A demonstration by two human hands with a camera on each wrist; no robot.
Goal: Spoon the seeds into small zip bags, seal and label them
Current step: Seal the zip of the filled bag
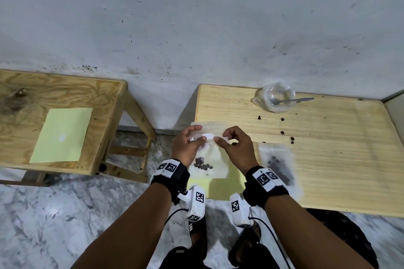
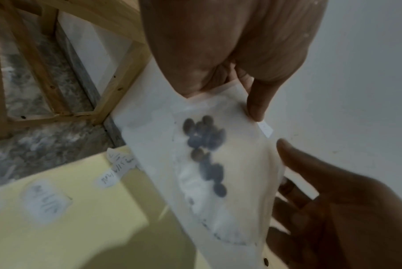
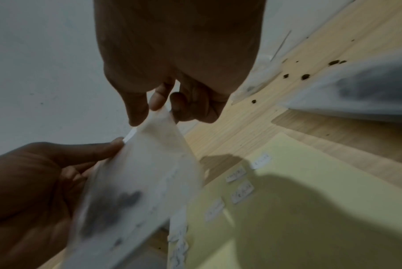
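— Both hands, left hand (image 1: 188, 141) and right hand (image 1: 235, 146), pinch one zip bag (image 1: 213, 159) of dark seeds (image 1: 202, 165) (label strip (image 1: 208, 137) between fingertips).

— Whereabouts?

— Raised over the worktop (image 1: 317, 159) edge, above yellow paper (image 1: 225, 185); second filled bag (image 1: 279, 168) lies beside.

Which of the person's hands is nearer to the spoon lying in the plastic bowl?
The right. The right hand pinches the held seed bag on the side toward the spoon; the left hand grips the bag's other side, farther from it.
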